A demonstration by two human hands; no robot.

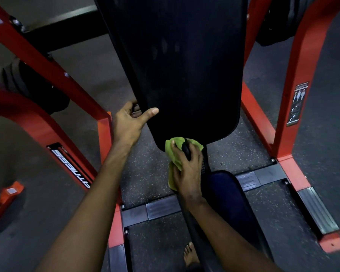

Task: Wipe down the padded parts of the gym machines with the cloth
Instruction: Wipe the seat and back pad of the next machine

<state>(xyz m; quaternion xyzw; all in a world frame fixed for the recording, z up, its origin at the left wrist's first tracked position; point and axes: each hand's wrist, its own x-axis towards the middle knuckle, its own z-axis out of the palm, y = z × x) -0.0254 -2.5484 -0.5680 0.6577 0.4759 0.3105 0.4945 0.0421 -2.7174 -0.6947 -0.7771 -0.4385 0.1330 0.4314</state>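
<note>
A long black back pad (185,65) of a red-framed gym machine fills the middle of the view. My left hand (130,122) grips the pad's left edge near its lower end, thumb lying on the front face. My right hand (186,169) holds a green cloth (174,154) just below the pad's bottom edge, fingers curled round the cloth and a black knob or handle (185,149) there. A dark blue seat pad (224,191) lies below and to the right of that hand, partly hidden by my right forearm.
Red frame beams (296,95) stand on both sides, one with a "FITNESS" label (71,165). Black weight plates (37,89) hang at left and upper right. Ribbed foot plates (161,207) lie on the speckled rubber floor. A bare foot (190,254) shows at the bottom.
</note>
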